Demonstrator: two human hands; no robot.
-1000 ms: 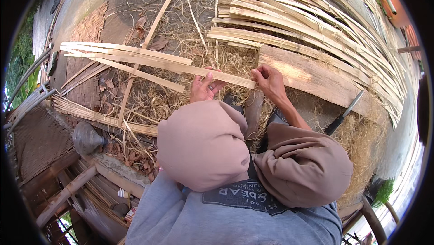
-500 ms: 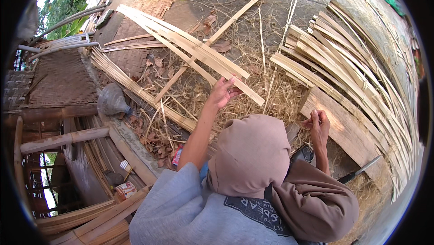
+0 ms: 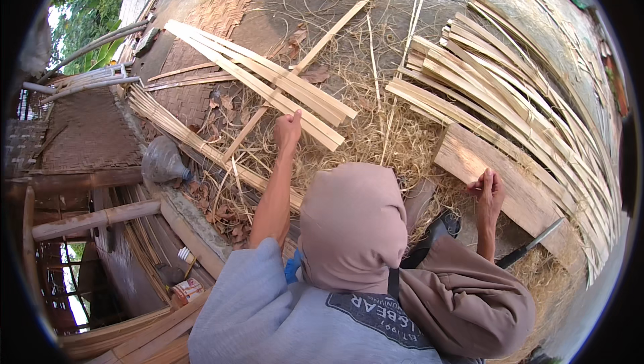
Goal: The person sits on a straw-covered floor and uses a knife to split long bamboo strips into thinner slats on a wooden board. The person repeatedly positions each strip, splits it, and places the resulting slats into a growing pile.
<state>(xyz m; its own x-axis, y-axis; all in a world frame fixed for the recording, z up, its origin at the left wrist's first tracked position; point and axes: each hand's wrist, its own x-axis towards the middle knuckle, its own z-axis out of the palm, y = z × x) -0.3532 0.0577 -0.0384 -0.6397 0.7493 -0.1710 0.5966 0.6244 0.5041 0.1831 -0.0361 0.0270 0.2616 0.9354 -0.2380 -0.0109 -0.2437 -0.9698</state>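
Several pale, flat bamboo strips [image 3: 258,72] fan out across the ground ahead of me. My left hand [image 3: 288,130] is closed at the edge of the nearest strip [image 3: 315,126], around its near part. Over a wooden board [image 3: 469,152] on the right, my right hand [image 3: 490,188] has its fingers curled and the tips pinched together. Whatever may be between those fingertips is too small to make out. A knife [image 3: 537,240] with a dark handle lies just right of that wrist, its blade across the board's lower end.
A large heap of split bamboo strips [image 3: 516,95] spreads along the right. Curly shavings [image 3: 362,119] cover the middle ground. At left lie a strip bundle [image 3: 181,129], a clear plastic jug [image 3: 163,160] and a bamboo frame [image 3: 97,221]. One long strip [image 3: 349,18] slants away.
My left hand has gone from spread fingers beneath the strips to a grip on the nearest one, which has shifted left, apart from the others. My right hand stays pinched near the board.
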